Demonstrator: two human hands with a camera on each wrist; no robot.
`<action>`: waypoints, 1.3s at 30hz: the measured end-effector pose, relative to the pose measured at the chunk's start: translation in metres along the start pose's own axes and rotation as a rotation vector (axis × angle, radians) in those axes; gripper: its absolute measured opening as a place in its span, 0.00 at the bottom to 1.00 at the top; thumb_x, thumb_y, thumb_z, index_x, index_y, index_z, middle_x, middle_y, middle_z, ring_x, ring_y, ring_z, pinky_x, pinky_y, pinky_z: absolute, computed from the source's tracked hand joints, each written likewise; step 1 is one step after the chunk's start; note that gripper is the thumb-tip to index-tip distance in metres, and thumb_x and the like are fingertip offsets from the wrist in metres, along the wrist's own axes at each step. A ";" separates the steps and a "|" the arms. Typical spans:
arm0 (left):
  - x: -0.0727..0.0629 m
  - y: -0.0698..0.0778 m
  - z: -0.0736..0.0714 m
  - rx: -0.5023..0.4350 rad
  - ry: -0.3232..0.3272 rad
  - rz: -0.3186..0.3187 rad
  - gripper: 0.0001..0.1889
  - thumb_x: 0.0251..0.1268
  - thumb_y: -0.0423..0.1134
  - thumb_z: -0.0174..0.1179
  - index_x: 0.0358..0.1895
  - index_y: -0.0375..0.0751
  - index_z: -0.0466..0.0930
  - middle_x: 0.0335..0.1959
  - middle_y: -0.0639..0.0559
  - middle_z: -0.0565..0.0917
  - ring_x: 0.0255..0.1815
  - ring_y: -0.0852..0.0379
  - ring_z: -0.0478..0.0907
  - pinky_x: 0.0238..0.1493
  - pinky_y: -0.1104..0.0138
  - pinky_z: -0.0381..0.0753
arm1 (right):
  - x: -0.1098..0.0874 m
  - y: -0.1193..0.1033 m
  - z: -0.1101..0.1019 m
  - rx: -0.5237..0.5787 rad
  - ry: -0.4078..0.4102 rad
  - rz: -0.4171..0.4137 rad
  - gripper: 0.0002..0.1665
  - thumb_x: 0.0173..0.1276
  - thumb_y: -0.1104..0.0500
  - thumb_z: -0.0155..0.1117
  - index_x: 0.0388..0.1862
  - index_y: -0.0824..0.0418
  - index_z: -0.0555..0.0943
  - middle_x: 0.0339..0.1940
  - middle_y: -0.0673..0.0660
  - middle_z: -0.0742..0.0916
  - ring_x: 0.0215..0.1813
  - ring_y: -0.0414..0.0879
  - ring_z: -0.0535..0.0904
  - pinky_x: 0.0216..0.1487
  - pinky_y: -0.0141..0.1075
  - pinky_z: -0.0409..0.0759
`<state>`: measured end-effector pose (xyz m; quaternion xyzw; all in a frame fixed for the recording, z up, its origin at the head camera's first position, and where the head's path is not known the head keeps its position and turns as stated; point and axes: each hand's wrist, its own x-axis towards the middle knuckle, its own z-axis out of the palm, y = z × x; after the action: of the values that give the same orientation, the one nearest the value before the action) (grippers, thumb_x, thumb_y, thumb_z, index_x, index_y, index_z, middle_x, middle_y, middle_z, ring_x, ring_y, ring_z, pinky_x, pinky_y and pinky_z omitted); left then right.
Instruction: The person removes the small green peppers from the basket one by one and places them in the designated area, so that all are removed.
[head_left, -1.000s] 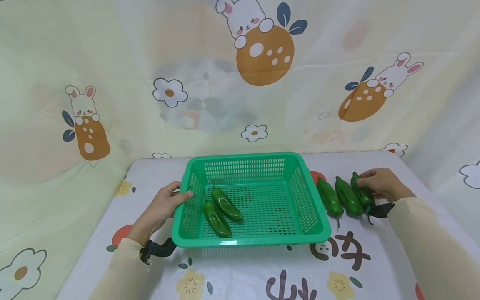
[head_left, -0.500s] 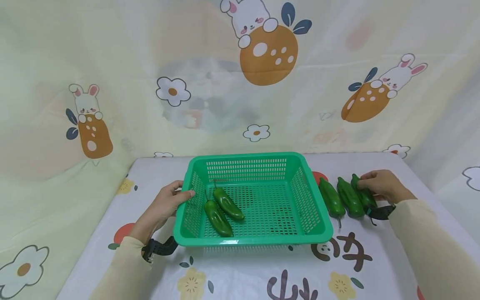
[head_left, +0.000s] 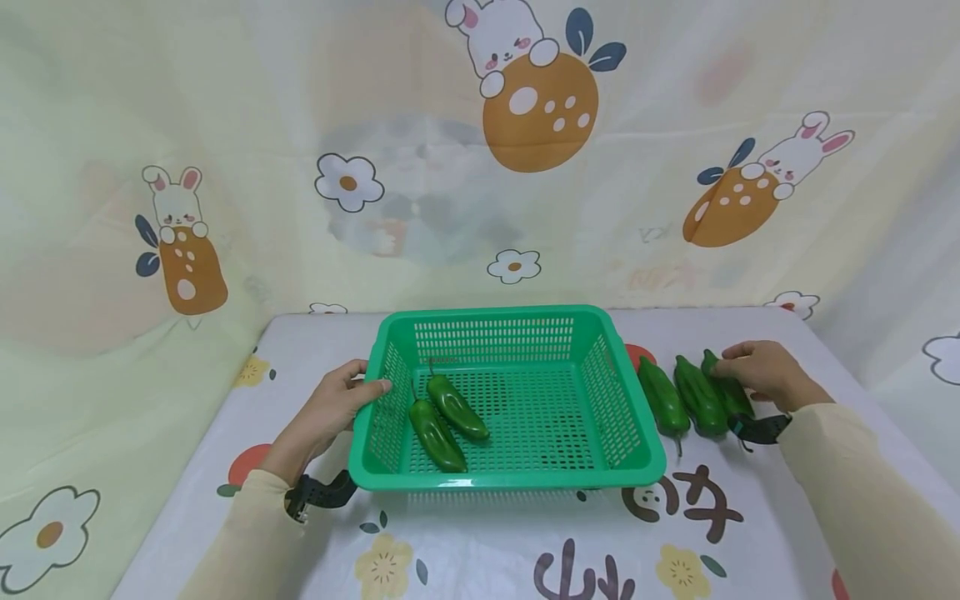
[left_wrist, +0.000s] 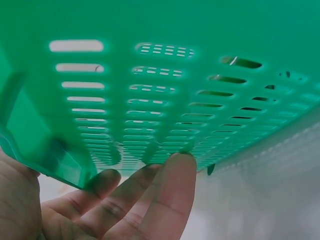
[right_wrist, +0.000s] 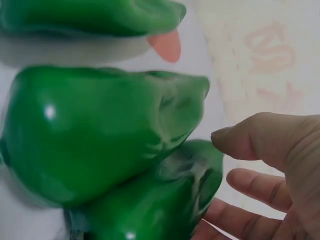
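Observation:
A green plastic basket (head_left: 495,481) stands on the table in the head view, with two green peppers (head_left: 438,437) lying in its left part. My left hand (head_left: 330,408) grips the basket's left side, thumb over the rim; in the left wrist view the fingers (left_wrist: 172,200) lie against the slotted outer wall. To the right of the basket, three green peppers (head_left: 700,397) lie side by side on the cloth. At the rightmost pepper (right_wrist: 150,210) is my right hand (head_left: 768,372), thumb and fingers spread around its far tip; whether they touch it is unclear.
A white patterned tablecloth (head_left: 465,550) covers the table. A printed curtain (head_left: 420,275) hangs along the back edge, and more curtain closes off the left and right sides. Black straps (head_left: 322,492) circle both wrists.
The head view has shifted slightly. My right hand stays at the rightmost pepper, its fingers a little looser. The left hand still holds the basket, and the peppers lie as before.

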<state>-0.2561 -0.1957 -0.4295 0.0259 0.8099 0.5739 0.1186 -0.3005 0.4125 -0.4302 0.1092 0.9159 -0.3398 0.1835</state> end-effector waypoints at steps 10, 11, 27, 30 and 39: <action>-0.002 0.005 -0.002 0.039 -0.008 -0.006 0.24 0.78 0.42 0.59 0.68 0.30 0.70 0.51 0.32 0.86 0.40 0.46 0.91 0.40 0.55 0.92 | -0.024 -0.053 -0.002 -0.071 0.096 -0.133 0.45 0.77 0.45 0.60 0.76 0.76 0.60 0.73 0.82 0.66 0.72 0.79 0.63 0.67 0.76 0.66; -0.002 0.006 -0.002 0.046 -0.005 -0.006 0.24 0.78 0.42 0.59 0.67 0.29 0.70 0.51 0.32 0.86 0.39 0.45 0.91 0.39 0.55 0.92 | -0.027 -0.062 -0.001 -0.065 0.100 -0.150 0.45 0.77 0.45 0.60 0.77 0.75 0.60 0.72 0.82 0.67 0.71 0.78 0.64 0.67 0.75 0.67; 0.000 0.009 -0.001 0.092 0.010 -0.018 0.22 0.77 0.40 0.59 0.64 0.27 0.72 0.48 0.33 0.87 0.38 0.46 0.91 0.39 0.56 0.92 | -0.064 -0.191 0.052 0.066 0.080 -0.413 0.36 0.77 0.51 0.64 0.77 0.64 0.68 0.71 0.72 0.75 0.70 0.69 0.72 0.68 0.66 0.74; 0.000 0.009 -0.001 0.099 0.020 -0.031 0.22 0.77 0.40 0.59 0.65 0.27 0.72 0.48 0.34 0.88 0.38 0.46 0.91 0.39 0.56 0.92 | -0.063 -0.208 0.070 0.065 0.054 -0.450 0.34 0.77 0.53 0.65 0.76 0.62 0.70 0.69 0.70 0.78 0.69 0.67 0.74 0.66 0.62 0.77; 0.000 0.012 0.001 0.115 0.025 -0.033 0.23 0.77 0.40 0.59 0.65 0.27 0.72 0.51 0.32 0.87 0.40 0.45 0.90 0.40 0.55 0.92 | -0.052 -0.240 0.131 0.110 -0.076 -0.465 0.33 0.73 0.55 0.68 0.74 0.61 0.74 0.63 0.65 0.82 0.62 0.61 0.80 0.60 0.56 0.82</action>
<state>-0.2568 -0.1910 -0.4184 0.0121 0.8433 0.5245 0.1164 -0.2966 0.1426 -0.3607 -0.1079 0.8890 -0.4261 0.1284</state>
